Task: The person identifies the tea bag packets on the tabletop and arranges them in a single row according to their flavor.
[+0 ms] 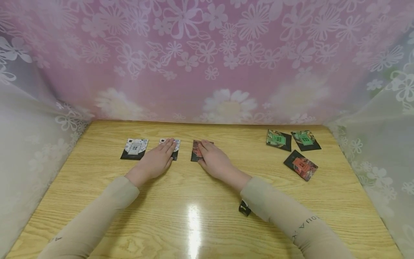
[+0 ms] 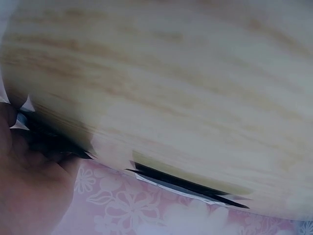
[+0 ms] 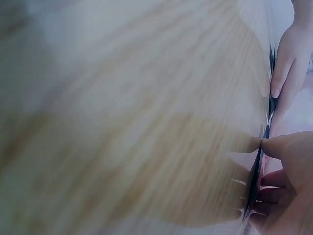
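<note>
My left hand (image 1: 156,159) lies with straight fingers on a white-and-black floral packet (image 1: 175,155), covering most of it. To its right, my right hand (image 1: 216,160) rests flat on a red-and-black packet (image 1: 195,154), its fingers over the right part. A second white-and-black packet (image 1: 134,149) lies to the left of my left hand. In the right wrist view the thumb and fingertips of my right hand (image 3: 291,181) touch the thin dark packet (image 3: 253,183). My left hand (image 2: 36,183) is partly cut off in the left wrist view.
Two green-and-black packets (image 1: 279,140) lie at the back right of the wooden table (image 1: 155,216), with another red packet (image 1: 300,165) angled in front of them. A dark-edged packet (image 1: 244,208) shows partly under my right sleeve. Floral curtains (image 1: 207,72) enclose the table's back and sides.
</note>
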A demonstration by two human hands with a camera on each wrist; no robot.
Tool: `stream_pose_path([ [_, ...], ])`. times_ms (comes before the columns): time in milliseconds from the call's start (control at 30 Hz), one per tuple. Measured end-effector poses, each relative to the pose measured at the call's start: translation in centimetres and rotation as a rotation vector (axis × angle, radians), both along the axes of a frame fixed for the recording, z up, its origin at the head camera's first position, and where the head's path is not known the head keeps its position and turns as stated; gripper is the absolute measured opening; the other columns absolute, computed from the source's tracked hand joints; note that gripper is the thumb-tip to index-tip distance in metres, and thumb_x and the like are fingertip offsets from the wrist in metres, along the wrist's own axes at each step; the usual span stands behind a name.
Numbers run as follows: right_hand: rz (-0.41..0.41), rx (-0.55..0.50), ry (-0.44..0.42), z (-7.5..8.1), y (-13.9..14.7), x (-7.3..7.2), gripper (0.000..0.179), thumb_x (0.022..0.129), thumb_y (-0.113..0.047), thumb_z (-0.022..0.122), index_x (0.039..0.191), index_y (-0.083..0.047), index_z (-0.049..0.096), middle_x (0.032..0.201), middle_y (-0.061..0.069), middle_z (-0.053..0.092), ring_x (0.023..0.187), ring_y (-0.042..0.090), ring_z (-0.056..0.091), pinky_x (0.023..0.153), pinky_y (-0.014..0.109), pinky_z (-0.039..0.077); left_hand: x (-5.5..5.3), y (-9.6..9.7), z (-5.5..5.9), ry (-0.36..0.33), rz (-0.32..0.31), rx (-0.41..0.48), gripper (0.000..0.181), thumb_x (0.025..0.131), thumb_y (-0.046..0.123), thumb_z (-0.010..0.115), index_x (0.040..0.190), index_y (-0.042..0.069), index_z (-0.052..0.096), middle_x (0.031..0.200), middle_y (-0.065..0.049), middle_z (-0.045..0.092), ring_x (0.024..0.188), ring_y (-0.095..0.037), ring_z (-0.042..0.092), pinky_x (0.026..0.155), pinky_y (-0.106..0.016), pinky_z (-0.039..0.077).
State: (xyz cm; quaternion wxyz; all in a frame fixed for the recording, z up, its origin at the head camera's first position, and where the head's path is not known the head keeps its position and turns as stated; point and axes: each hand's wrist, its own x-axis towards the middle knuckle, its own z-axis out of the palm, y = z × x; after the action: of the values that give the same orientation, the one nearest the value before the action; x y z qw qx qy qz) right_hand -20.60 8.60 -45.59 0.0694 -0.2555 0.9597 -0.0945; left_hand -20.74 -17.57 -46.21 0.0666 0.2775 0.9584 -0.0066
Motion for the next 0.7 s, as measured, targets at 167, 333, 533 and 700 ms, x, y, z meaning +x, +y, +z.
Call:
stream_pose_path([
  [167,0.009,0.004,-0.004,0.2,0.0,0.1,0.071,0.110,-0.038,0.060,0.165,-0.001,0.035,0.174,0.016,0.030,0.163,0.030,0.029,0.134,0.045,0.030,0.1,0.1,0.3,0.007,-0.007,0.003,0.062,0.115,0.026,0.041,0.166,-0.006,0.025,0.175,-0.025,0.022,0.163,-0.040,0.024,0.136,-0.050,0.024],
  [333,0.009,-0.017,0.012,0.7,0.6,0.3,0.072,0.109,-0.037,0.062,0.165,-0.001,0.036,0.174,0.016,0.031,0.163,0.031,0.030,0.135,0.045,0.028,0.1,0.1,0.4,0.008,-0.008,0.004,0.062,0.115,0.027,0.040,0.166,-0.005,0.025,0.175,-0.025,0.022,0.163,-0.040,0.025,0.135,-0.051,0.025],
  [533,-0.026,-0.067,0.035,1.3,2.7,0.7,0.069,0.108,-0.033,0.064,0.162,0.002,0.039,0.172,0.019,0.034,0.161,0.035,0.034,0.134,0.048,0.029,0.2,0.0,0.4,0.014,-0.010,0.009,0.062,0.115,0.027,0.042,0.166,-0.005,0.026,0.174,-0.025,0.024,0.163,-0.040,0.026,0.135,-0.051,0.027],
  [700,-0.037,-0.087,0.065,1.2,5.3,1.0,0.067,0.108,-0.031,0.064,0.160,0.005,0.041,0.170,0.022,0.036,0.159,0.038,0.036,0.134,0.051,0.029,0.4,0.1,0.3,0.028,-0.016,0.018,0.061,0.114,0.025,0.043,0.165,-0.006,0.028,0.173,-0.026,0.026,0.162,-0.041,0.028,0.134,-0.052,0.029],
])
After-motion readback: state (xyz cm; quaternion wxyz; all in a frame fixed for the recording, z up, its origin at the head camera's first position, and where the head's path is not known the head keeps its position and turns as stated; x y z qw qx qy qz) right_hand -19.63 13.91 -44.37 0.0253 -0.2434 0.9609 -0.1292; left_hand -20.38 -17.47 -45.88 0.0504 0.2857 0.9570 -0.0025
